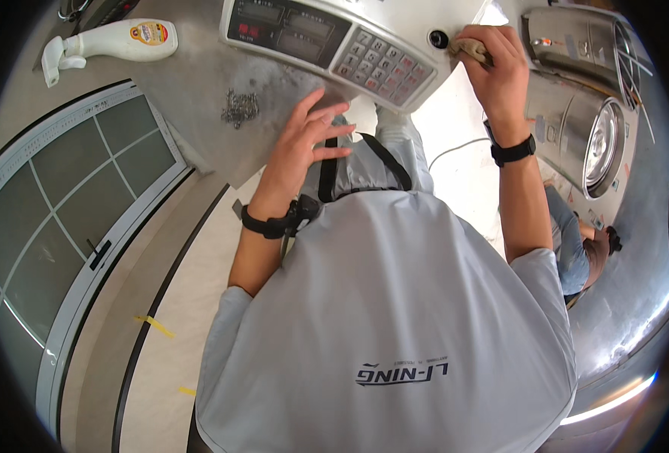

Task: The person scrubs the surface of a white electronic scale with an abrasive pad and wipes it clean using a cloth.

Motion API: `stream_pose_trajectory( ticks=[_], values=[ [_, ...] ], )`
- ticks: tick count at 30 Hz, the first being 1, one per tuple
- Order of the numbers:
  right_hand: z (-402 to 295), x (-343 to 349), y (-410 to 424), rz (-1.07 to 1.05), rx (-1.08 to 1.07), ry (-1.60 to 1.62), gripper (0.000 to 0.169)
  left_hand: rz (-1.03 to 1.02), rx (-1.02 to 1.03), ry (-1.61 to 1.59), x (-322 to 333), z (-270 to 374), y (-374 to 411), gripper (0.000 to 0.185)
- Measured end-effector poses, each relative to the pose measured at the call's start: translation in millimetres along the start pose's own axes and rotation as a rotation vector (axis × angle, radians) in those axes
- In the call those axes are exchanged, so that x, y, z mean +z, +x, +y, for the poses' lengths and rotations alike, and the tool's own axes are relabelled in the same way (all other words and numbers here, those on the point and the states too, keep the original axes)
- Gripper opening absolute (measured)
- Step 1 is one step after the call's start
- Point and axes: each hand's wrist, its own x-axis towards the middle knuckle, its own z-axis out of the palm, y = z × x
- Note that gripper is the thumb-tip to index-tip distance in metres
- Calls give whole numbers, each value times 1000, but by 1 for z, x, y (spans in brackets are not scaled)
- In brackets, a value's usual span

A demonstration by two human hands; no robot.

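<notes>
A brownish cloth (471, 50) is bunched under the fingers of my right hand (497, 73), pressed to the right side of a white electronic price-computing scale (391, 101), beside a round dark-centred fitting (438, 39). The scale's keypad (382, 69) and dark display panel (289, 31) face me. My left hand (306, 133) hovers below the scale's front edge with its fingers spread and nothing in them. A tangle of steel scourer wire (239, 107) lies on the metal tabletop (192, 105) to its left.
A white spray bottle (122, 41) lies at the upper left. Two shiny steel cylinders (572, 130) (572, 45) stand on the right, near a seated person (581, 243). A cable (459, 148) crosses the bright floor. A framed glass door (79, 187) is on the left.
</notes>
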Motion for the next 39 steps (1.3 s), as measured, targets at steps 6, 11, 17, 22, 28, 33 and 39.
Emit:
stream_pose_trajectory(
  ticks=[6,11,17,22,28,33,39],
  values=[
    [5,1,-5,23,6,-22,29,-16,28,55,-11,17,-23,61],
    [-14,5,-11,30,-115,-2,28,19,119,19,-13,21,-32,61],
    [-35,20,-14,94,-53,6,26,162,231,50,-5,35,-31,61],
    [-27,14,-18,147,47,21,23,298,425,244,-7,63,-15,57],
    [0,-1,-41,194,670,303,12,477,636,431,-21,99,22,55],
    [42,21,-90,207,1170,1545,31,643,582,561,-46,111,55,58],
    [19,32,-92,269,1324,1960,38,683,354,327,-60,114,80,77]
  ],
)
